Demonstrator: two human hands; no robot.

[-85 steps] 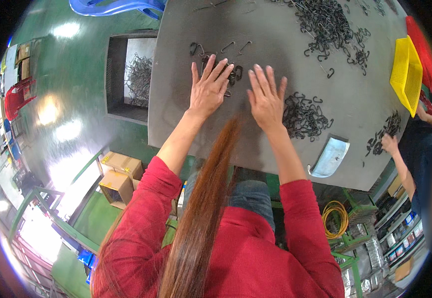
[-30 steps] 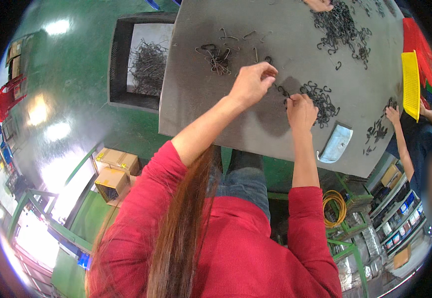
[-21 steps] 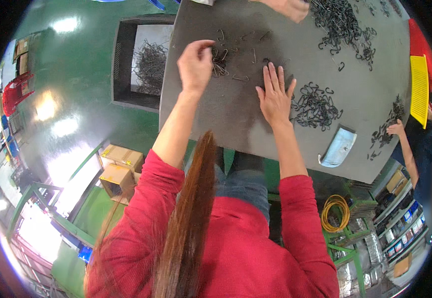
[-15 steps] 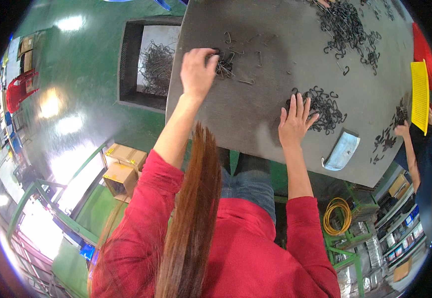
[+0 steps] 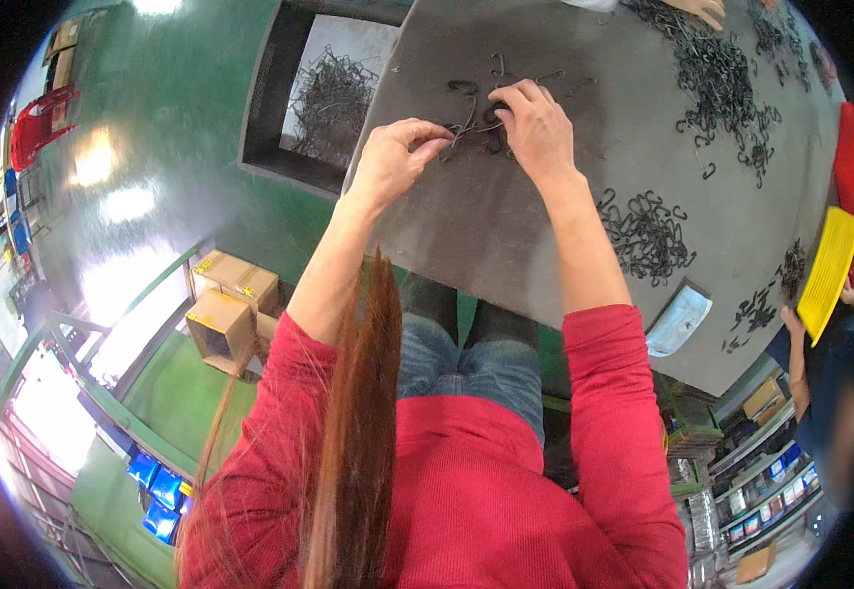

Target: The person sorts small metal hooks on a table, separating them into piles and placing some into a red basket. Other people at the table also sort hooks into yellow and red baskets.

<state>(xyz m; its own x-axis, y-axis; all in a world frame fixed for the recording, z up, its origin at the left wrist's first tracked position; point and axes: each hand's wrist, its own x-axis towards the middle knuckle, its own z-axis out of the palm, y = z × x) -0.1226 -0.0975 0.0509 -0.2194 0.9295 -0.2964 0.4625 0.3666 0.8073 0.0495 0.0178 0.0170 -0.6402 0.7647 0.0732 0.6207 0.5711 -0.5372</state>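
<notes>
Both my hands are over the left part of a grey table [image 5: 447, 221]. My left hand [image 5: 395, 162] pinches a thin bent metal hook [image 5: 461, 129] between thumb and fingertips. To its right, my right hand [image 5: 542, 131] is closed with its fingertips on a dark metal hook [image 5: 494, 115], partly hidden by the fingers. Loose hooks lie around and beyond the fingertips, among them a pale one [image 5: 497, 65]. A pile of dark S-shaped hooks [image 5: 646, 236] lies right of my right forearm.
A dark-sided bin [image 5: 262, 103] holding tangled hooks adjoins the table's left edge. A larger hook heap [image 5: 717, 83] lies at far right, near another person's hand [image 5: 699, 8]. A blue face mask [image 5: 680, 321] lies near the front edge. A co-worker's hand [image 5: 793, 322] is beside a yellow basket [image 5: 829, 275].
My right hand has left the hook pile and come up left beside my left hand. The left hand now pinches a hook. The co-worker's yellow basket is tilted differently.
</notes>
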